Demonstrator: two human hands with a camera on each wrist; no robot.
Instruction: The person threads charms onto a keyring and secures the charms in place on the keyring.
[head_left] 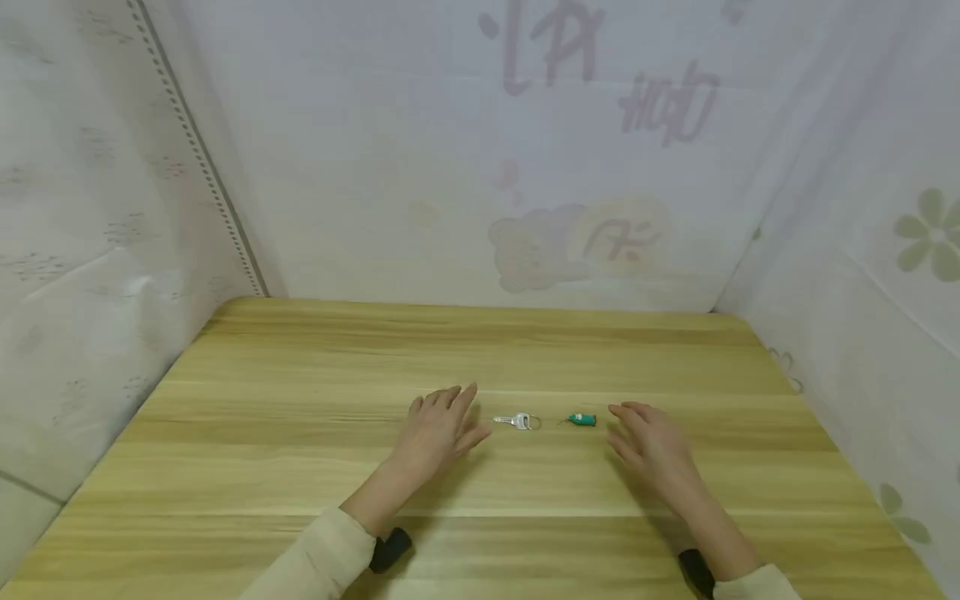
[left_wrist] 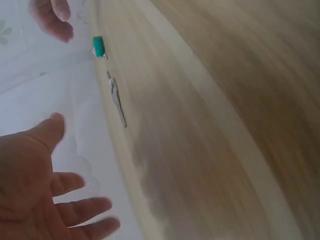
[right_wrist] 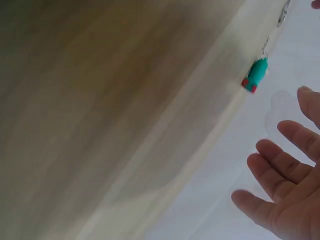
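A silver key point(head_left: 514, 422) with a thin split ring point(head_left: 535, 422) lies on the wooden table, its blade pointing left. To its right is a small green keychain charm point(head_left: 582, 420) with red at one end, seen in the right wrist view, and a short chain point(right_wrist: 265, 46). My left hand point(head_left: 435, 433) hovers just left of the key, fingers spread and holding nothing. On the other side, my right hand point(head_left: 654, 446) is held beside the charm, its fingers loosely extended and apart from it.
The wooden table point(head_left: 337, 350) reaches back to a pale printed cloth wall point(head_left: 375, 167). More cloth hangs along the left and right sides. A dark strap point(head_left: 390, 550) is worn at each wrist below the light sleeves.
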